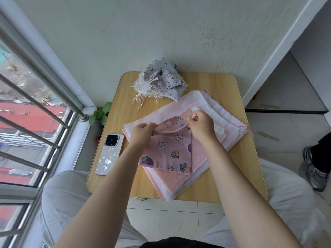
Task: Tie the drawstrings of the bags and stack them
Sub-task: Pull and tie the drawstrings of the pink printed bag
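A small pink bag (170, 154) printed with strawberries and rabbits lies on top of a pile of flat white and pale pink bags (179, 183). My left hand (141, 134) pinches the left end of its frilled mouth. My right hand (200, 125) pinches the right end, and the mouth is held apart between them. At the back of the table sits a heap of grey and white printed bags (161, 81) with gathered necks and knotted white cords.
The small wooden table (223, 83) stands against a wall. A phone (110, 154) lies near its left edge. A window with metal bars is on the left, with a green plant (101, 113) below it. Another person's shoe (313, 169) is on the floor at right.
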